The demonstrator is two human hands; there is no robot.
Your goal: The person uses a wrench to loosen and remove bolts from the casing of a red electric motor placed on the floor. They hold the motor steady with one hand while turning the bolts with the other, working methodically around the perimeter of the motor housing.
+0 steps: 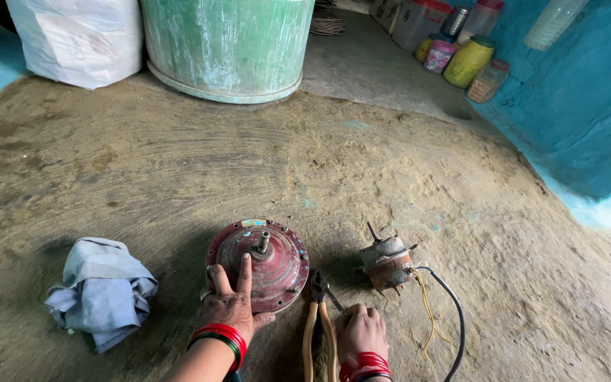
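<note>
The round, dome-shaped red metal motor housing [257,265], its paint worn and dusty and a short steel shaft standing up from its middle, lies on the rough packed-earth floor [178,163] just in front of the person. The left hand [231,305] rests flat on the near rim, fingers spread and one stretched toward the shaft, pressing rather than gripping, so the step in hand looks like steadying the housing. The right hand [361,331] lies curled on the floor beside the orange-handled steel pliers [319,322]; it seems closed loosely at the handle, though the angle leaves it unclear whether it truly grasps the tool. Picking the pliers up would call for a firm hold on both handles. Just right of the housing sits a small rusty wound core [386,263] trailing yellow and black wires [441,311]. A crumpled pale grey cloth [100,290] lies well to the left.
</note>
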